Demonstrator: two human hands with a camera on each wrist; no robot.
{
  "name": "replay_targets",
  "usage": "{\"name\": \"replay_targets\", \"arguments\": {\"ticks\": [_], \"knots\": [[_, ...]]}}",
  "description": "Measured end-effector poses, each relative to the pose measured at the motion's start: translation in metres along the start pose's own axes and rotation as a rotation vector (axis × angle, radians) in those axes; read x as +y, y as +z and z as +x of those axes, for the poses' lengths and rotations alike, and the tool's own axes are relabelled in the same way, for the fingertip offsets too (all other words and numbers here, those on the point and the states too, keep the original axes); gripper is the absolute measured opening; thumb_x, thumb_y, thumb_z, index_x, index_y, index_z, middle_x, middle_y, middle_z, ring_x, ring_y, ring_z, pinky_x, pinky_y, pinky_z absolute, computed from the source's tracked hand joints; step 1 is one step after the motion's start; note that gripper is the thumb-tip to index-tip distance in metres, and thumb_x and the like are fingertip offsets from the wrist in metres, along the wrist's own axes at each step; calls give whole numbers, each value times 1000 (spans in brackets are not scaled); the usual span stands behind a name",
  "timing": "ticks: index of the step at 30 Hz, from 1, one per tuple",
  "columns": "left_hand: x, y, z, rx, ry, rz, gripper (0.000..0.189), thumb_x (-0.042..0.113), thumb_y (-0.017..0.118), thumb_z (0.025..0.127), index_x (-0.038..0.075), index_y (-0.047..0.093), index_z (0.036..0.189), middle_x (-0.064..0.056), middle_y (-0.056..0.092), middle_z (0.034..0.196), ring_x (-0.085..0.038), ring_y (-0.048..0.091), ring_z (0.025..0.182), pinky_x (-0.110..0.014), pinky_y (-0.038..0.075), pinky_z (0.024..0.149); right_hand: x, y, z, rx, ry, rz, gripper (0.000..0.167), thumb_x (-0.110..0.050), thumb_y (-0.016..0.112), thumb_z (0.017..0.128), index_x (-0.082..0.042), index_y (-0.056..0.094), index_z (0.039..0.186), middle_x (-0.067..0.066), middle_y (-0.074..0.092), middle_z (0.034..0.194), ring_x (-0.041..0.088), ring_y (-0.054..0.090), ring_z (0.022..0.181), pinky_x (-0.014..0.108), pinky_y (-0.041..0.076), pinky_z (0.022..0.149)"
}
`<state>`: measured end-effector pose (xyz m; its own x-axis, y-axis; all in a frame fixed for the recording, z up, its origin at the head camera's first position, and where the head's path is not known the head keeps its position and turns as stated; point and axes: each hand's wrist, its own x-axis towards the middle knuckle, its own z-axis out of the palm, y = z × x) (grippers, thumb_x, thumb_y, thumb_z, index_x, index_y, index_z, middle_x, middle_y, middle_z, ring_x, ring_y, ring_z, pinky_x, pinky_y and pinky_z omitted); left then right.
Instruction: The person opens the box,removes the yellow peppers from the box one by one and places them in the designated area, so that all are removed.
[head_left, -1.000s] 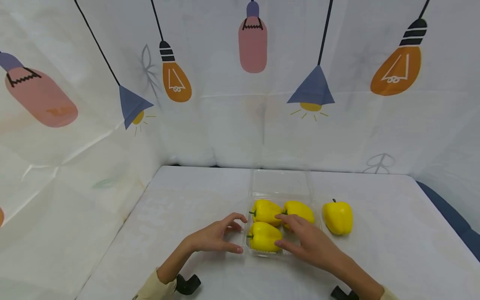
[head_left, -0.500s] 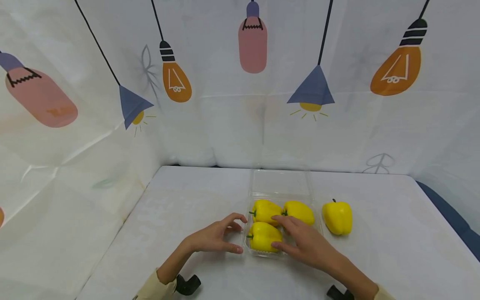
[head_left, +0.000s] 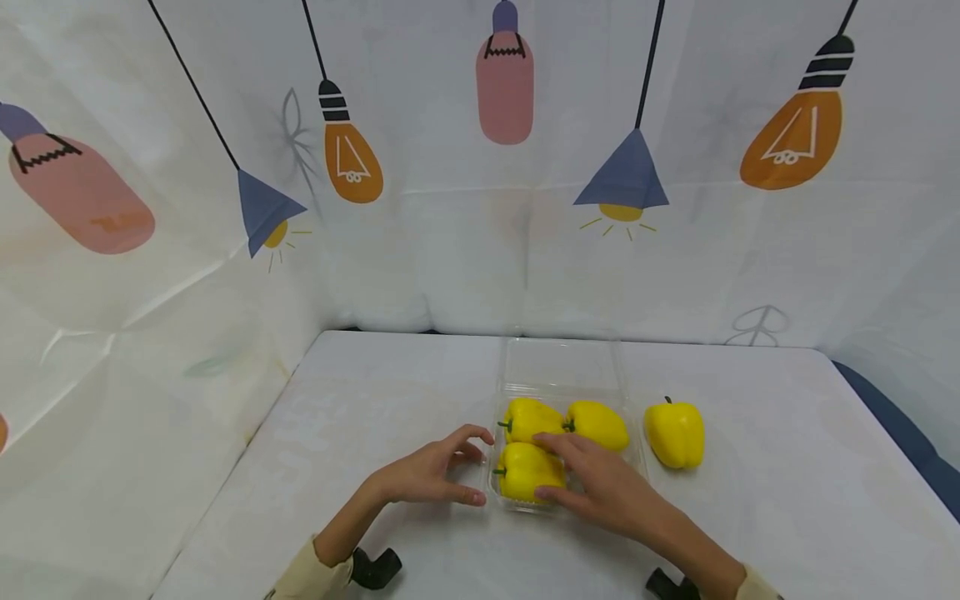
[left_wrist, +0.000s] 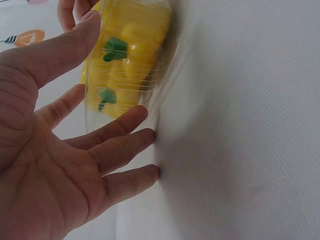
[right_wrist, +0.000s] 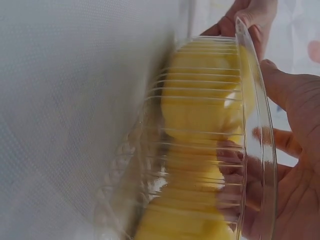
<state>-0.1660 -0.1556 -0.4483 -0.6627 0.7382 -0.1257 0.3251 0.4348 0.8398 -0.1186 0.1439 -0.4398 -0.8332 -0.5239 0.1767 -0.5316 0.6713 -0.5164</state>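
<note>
Ideally, the widely spread left hand (head_left: pixel 429 473) should brace the clear container (head_left: pixel 562 365) while the wide right hand (head_left: pixel 606 485) gently settles the near pepper (head_left: pixel 527 472).

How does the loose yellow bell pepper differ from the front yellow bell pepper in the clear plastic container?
In the head view, the loose yellow bell pepper has its stem at the top, the front yellow bell pepper at its left. The loose one rests on the white table, the front one inside the clear plastic container. Both are yellow.
</note>
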Motion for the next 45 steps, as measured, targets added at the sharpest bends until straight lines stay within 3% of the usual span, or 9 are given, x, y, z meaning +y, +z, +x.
{"name": "replay_targets", "arguments": {"ticks": [14,26,45], "knots": [[0,0,1,3,2,17,72,35,77,87,20,34,142,-1,53,135,-20,53,124,-51,36,107,-4,3,3,-2,11,-67,68,-67,59,86,-28,50,141,-6,59,125,10,58,105,39,51,90],[2,-1,-1,0,-10,1,72,34,77,87,21,34,142,-2,53,135,-21,52,124,-53,36,107,-4,5,6,-13,10,-104,68,-67,61,84,-28,52,140,-3,62,122,13,58,103,40,51,90],[1,0,0,4,5,-9,71,30,78,87,18,35,142,-3,53,135,-22,52,124,-49,35,109,0,6,7,-18,-41,-159,68,-70,54,86,-27,54,138,-3,61,117,11,57,98,38,52,87]]}}
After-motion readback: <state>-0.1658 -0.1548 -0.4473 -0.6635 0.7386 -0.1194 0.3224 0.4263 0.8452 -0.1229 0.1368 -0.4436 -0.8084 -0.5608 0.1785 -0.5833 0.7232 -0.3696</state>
